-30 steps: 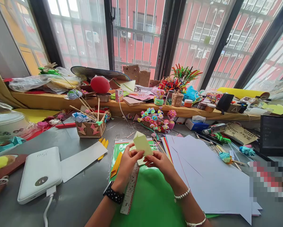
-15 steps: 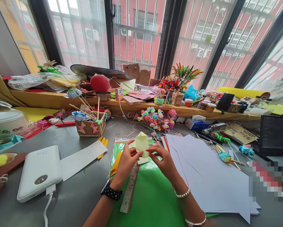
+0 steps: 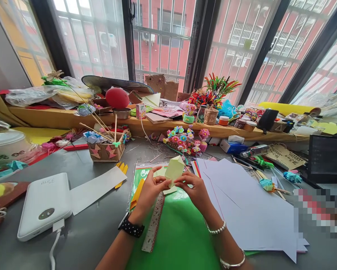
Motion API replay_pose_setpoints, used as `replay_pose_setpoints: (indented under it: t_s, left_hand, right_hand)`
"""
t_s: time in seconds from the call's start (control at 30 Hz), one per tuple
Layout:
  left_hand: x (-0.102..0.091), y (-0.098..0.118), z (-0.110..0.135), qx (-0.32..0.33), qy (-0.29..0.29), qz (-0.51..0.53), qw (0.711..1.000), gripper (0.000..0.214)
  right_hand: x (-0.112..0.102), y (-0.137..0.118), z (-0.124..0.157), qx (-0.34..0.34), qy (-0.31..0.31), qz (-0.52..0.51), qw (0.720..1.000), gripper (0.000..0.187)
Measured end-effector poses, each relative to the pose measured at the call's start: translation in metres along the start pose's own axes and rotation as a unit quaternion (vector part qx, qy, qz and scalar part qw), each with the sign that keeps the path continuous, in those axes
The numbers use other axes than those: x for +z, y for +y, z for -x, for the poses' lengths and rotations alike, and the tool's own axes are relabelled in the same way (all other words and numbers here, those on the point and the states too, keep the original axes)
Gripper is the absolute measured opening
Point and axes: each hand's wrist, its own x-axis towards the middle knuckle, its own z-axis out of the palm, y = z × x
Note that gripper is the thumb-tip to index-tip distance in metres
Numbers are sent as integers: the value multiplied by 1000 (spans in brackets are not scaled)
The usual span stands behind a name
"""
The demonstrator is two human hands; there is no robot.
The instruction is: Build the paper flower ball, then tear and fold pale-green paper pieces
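Between both hands stands a pale yellow-green folded paper (image 3: 174, 167), tilted to the right, its top edge creased to a point. My left hand (image 3: 153, 187) pinches its lower left edge between thumb and fingers. At its lower right, the fingertips of my right hand (image 3: 193, 186) are closed on the paper too. Behind and under it lie more pale green paper pieces (image 3: 170, 190). A patterned ruler (image 3: 153, 225) rests on the green sheet (image 3: 179, 232) below my left hand. Yellow folded paper (image 3: 137, 193) lies just left of that hand.
White paper sheets (image 3: 249, 210) are stacked on the right. A white power bank (image 3: 44, 206) with a cable and a paper strip (image 3: 98, 190) are on the left. Behind stand a stick-filled cardboard box (image 3: 106, 150) and a bunch of crocheted flowers (image 3: 182, 139). A crowded ledge (image 3: 146, 125) runs below the windows.
The folded paper has tilted from nearly upright toward the right between my fingers. Both hands stay in almost the same place, and the camera view has shifted slightly.
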Motion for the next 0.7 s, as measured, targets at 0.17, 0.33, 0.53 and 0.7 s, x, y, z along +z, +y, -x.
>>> replay_pose_setpoints:
  t_s: [0.17,0.33,0.53,0.7]
  left_hand:
    - [3,-2,1,-21,-6,24,999,63]
    - [2,-2,0,-55,-23,26,998,58]
    - [0,-2,-1,-51,-41,3,998,58]
    - [0,-4,-2,-46,-48,-4,998,62]
  right_hand:
    - [0,0,1,50,14,-35,998,10]
    - [2,2,0,70,19,-16,997,11]
    - [4,1,0,67,13,13,998,10]
    - [6,1,1,68,5,-9,998,9]
